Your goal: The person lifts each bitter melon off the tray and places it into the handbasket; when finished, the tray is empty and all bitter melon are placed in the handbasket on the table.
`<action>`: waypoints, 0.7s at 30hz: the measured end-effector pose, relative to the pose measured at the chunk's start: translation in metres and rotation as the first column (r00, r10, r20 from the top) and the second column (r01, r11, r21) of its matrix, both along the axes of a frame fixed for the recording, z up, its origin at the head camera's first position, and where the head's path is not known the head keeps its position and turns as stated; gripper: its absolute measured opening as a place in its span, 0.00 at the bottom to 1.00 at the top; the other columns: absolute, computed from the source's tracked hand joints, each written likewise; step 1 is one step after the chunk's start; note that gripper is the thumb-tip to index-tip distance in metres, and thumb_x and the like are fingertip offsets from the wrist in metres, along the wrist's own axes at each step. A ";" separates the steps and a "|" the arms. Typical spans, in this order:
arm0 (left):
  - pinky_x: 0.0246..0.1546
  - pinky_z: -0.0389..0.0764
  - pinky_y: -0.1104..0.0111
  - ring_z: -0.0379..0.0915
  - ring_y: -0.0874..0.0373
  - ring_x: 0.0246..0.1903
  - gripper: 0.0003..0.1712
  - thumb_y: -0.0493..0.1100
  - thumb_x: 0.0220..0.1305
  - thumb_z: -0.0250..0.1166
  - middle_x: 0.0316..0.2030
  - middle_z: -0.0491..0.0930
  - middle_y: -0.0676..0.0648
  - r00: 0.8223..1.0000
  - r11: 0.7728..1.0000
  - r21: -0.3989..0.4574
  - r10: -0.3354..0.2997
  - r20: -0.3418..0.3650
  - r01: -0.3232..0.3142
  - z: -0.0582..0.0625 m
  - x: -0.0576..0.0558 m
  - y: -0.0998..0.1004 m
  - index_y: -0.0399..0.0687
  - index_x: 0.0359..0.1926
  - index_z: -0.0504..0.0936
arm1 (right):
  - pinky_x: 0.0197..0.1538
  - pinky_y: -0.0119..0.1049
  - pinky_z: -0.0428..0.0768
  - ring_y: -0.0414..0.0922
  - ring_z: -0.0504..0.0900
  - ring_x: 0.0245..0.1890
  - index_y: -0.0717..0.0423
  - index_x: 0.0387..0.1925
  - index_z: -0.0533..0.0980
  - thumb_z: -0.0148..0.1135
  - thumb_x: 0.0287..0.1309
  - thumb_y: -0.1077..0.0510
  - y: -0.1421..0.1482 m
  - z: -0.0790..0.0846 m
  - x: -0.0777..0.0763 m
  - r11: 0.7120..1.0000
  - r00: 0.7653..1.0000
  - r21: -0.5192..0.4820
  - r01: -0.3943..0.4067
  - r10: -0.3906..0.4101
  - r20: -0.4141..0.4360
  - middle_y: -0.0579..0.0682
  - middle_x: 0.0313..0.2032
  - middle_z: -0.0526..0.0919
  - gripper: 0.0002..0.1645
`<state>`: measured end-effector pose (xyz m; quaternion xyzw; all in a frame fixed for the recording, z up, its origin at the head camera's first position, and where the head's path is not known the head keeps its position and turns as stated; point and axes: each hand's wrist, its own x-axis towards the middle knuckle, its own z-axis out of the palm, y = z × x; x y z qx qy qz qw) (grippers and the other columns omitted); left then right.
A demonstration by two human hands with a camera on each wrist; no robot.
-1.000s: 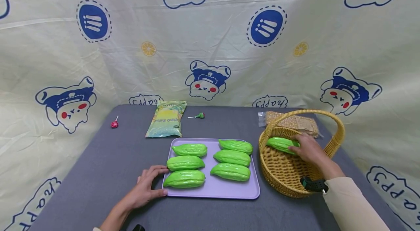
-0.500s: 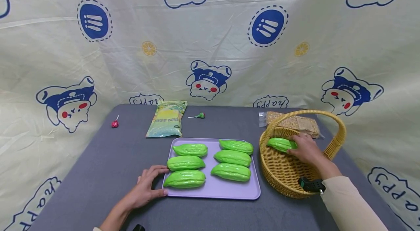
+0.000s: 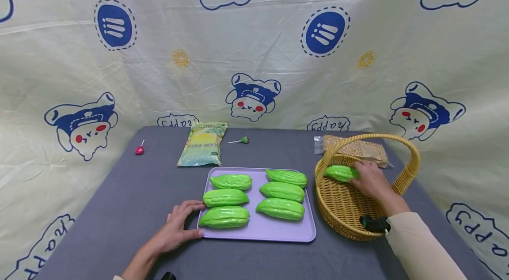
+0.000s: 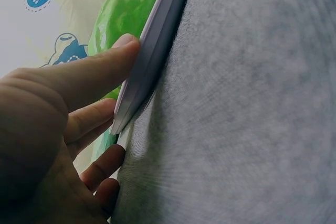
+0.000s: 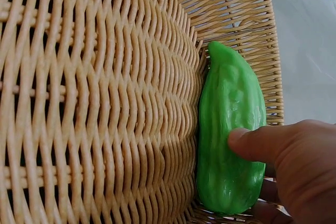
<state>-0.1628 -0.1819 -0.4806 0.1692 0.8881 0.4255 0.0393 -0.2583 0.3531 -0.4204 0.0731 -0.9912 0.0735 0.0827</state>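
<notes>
In the head view, my right hand reaches into a wicker basket and holds a bitter melon against the far inner wall. The right wrist view shows my thumb on the melon's side and the other fingers behind it, partly hidden. My left hand rests at the left edge of a purple tray, thumb and forefinger spread apart and touching its rim. Several green bitter melons lie on this tray in two columns. Close up, the left wrist view has my thumb against the tray's rim.
Behind the tray lie a yellow-green packet and a green lollipop. A red lollipop is at the far left. A clear bag of grains sits behind the basket, whose tall handle arches over my right arm.
My right hand has shifted slightly left, covering more of the melon's right end. That melon has barely moved. My left hand and the tray stay as they were.
</notes>
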 end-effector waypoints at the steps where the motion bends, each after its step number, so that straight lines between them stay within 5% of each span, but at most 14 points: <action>1: 0.44 0.52 0.63 0.56 0.50 0.56 0.33 0.54 0.50 0.71 0.61 0.68 0.49 1.000 1.000 -0.001 0.003 0.002 -0.003 0.000 0.000 0.000 0.53 0.57 0.74 | 0.46 0.60 0.68 0.67 0.69 0.49 0.67 0.51 0.73 0.67 0.51 0.60 0.000 0.000 0.000 1.000 1.000 -0.002 -0.001 0.001 -0.005 0.69 0.49 0.74 0.26; 21: 0.44 0.52 0.61 0.56 0.49 0.55 0.32 0.53 0.50 0.71 0.60 0.68 0.49 1.000 1.000 0.003 -0.003 -0.004 0.003 0.001 0.001 0.000 0.54 0.57 0.74 | 0.53 0.63 0.64 0.68 0.68 0.52 0.67 0.54 0.71 0.65 0.53 0.57 0.000 0.016 0.005 0.995 1.000 -0.094 -0.023 0.024 0.004 0.70 0.50 0.74 0.29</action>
